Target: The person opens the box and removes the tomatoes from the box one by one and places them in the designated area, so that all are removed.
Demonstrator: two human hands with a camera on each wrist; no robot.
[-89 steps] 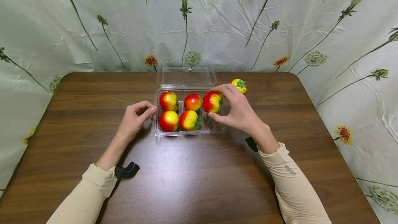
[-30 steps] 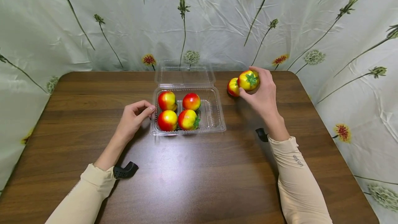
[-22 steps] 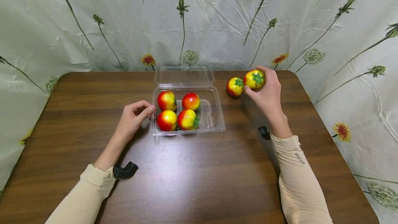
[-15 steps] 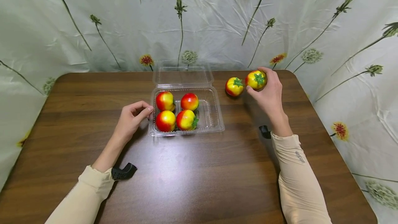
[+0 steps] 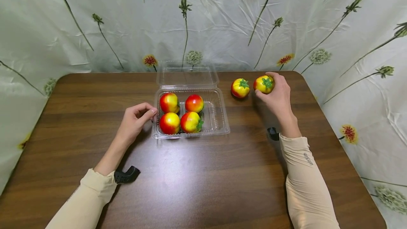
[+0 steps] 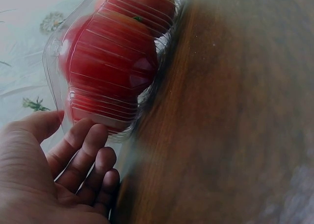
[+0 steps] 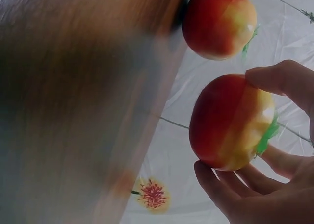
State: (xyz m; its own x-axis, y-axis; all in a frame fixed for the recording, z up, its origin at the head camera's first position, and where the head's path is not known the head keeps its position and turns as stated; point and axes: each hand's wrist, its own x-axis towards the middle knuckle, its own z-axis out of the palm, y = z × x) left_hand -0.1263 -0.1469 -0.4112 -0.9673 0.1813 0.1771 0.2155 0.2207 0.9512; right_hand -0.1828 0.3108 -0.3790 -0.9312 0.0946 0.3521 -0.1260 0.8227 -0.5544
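Note:
My left hand (image 5: pixel 135 121) pinches the left rim of a clear plastic clamshell box (image 5: pixel 216 130) between thumb and fingertips. The left wrist view has the thumb (image 6: pixel 46 125) at the rim and the fingers curled under it, beside the ribbed wall. Two rows of red-and-yellow persimmons (image 5: pixel 170 123) fill the box's left and middle. At the table's back right, my right hand (image 5: pixel 278 94) grips another persimmon (image 7: pixel 230 121), thumb on one side and fingers on the other, its green leafy top facing the palm. A second loose persimmon (image 5: pixel 240 88) sits just left of it.
The box's hinged lid (image 5: pixel 187 75) stands open toward the back edge of the brown wooden table (image 5: pixel 203 186). A pale flowered cloth (image 5: pixel 222 20) hangs behind and beside the table. Black wrist mounts (image 5: pixel 127 175) sit on both wrists.
My right hand has carried a persimmon from the box's right side to the table's back right, then lowered it beside the loose one. The left hand has kept its place at the rim.

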